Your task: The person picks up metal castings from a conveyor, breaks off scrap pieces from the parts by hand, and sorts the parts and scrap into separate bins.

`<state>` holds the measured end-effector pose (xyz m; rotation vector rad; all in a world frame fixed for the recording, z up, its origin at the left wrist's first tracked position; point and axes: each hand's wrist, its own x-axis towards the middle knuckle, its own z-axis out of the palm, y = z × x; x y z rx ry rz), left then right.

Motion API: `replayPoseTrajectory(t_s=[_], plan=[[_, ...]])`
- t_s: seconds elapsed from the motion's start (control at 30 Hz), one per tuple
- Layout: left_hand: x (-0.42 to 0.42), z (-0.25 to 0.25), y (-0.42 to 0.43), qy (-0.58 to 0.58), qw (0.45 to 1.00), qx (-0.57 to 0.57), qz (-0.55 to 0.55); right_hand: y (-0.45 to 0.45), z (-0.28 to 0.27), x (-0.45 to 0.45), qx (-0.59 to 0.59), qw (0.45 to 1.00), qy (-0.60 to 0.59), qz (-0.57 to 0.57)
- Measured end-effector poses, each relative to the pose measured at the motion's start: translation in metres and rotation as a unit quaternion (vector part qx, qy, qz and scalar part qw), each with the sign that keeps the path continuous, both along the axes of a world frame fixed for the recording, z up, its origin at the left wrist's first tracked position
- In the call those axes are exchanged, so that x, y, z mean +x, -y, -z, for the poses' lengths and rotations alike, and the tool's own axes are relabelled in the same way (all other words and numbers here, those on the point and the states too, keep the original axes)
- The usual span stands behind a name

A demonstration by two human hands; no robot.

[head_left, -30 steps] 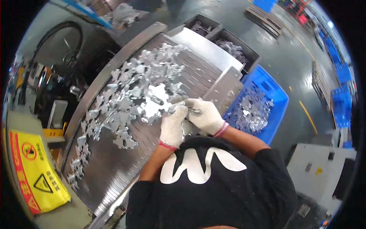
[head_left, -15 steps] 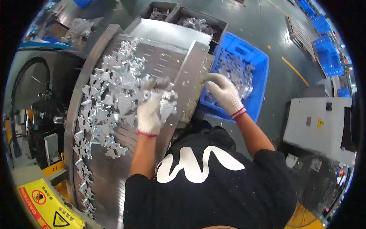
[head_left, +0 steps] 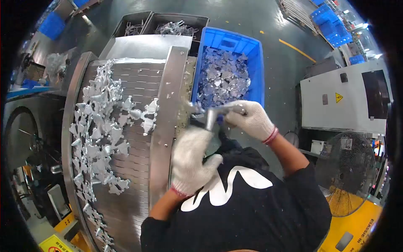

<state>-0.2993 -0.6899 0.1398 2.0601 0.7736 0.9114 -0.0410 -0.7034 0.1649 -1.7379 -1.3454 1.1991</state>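
Observation:
A silvery metal casting [head_left: 213, 112] with a stem-like piece sits between my two hands, above the near end of the blue bin. My right hand [head_left: 252, 120], in a white knit glove with a red cuff, is closed on the casting's right end. Just below the stem is my left hand [head_left: 192, 157], gloved the same way. Its thumb stands out to the side, but motion smears its fingers, so any grip on the stem is unclear. Several flat castings [head_left: 98, 134] lie heaped on the slatted metal conveyor [head_left: 136, 168] to the left.
The blue bin [head_left: 260, 71] holds many thin metal pieces. Dark bins [head_left: 145, 25] of scrap stand beyond the conveyor's far end. A metal side rail [head_left: 161, 126] runs between conveyor and bin. At right are a fan [head_left: 346, 172] and a white cabinet [head_left: 344, 103].
My left hand has moved right, off the conveyor, toward my right hand. My right hand now grips a casting near the bin's front. The camera view has shifted.

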Motion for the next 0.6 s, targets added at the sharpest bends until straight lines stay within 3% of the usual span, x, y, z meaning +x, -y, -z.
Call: replayPoseTrajectory(t_s=[0.03, 0.07, 0.13, 0.2, 0.23, 0.3, 0.33, 0.43, 0.5, 0.53, 0.57, 0.6], plan=[[0.0, -0.023, -0.001, -0.103, 0.988, 0.101, -0.058, 0.0, -0.01, 0.016, -0.015, 0.996, 0.054, -0.069], [0.013, -0.052, -0.015, -0.127, 0.974, 0.173, -0.076, 0.002, -0.015, 0.03, -0.031, 0.984, 0.108, -0.14], [0.04, -0.047, -0.032, -0.108, 0.978, 0.178, 0.015, 0.006, -0.024, 0.051, 0.037, 0.961, 0.074, -0.265], [0.075, -0.031, -0.032, -0.267, 0.952, -0.03, 0.148, 0.008, -0.031, 0.069, 0.086, 0.946, 0.04, -0.311], [0.097, -0.015, -0.028, -0.322, 0.932, -0.037, 0.159, 0.006, -0.025, 0.086, 0.153, 0.914, 0.106, -0.359], [0.134, 0.03, -0.01, -0.341, 0.931, -0.025, 0.124, 0.004, -0.023, 0.121, 0.146, 0.913, 0.148, -0.351], [0.16, 0.034, -0.001, -0.305, 0.949, -0.026, 0.073, 0.002, -0.01, 0.143, 0.176, 0.923, 0.132, -0.315], [0.228, 0.053, 0.003, -0.375, 0.926, -0.019, -0.048, -0.012, 0.028, 0.202, 0.159, 0.929, 0.157, -0.295], [0.255, 0.069, 0.002, -0.415, 0.898, 0.011, -0.147, -0.034, 0.039, 0.215, 0.158, 0.95, 0.12, -0.243], [0.264, 0.072, 0.002, -0.44, 0.87, 0.026, -0.221, -0.048, 0.025, 0.221, -0.096, 0.975, -0.075, -0.187], [0.272, 0.062, -0.002, -0.495, 0.828, -0.005, -0.263, -0.055, 0.041, 0.222, -0.128, 0.964, -0.171, -0.159], [0.273, 0.05, -0.005, -0.465, 0.838, -0.03, -0.284, -0.063, 0.055, 0.221, -0.159, 0.943, -0.262, -0.132]])
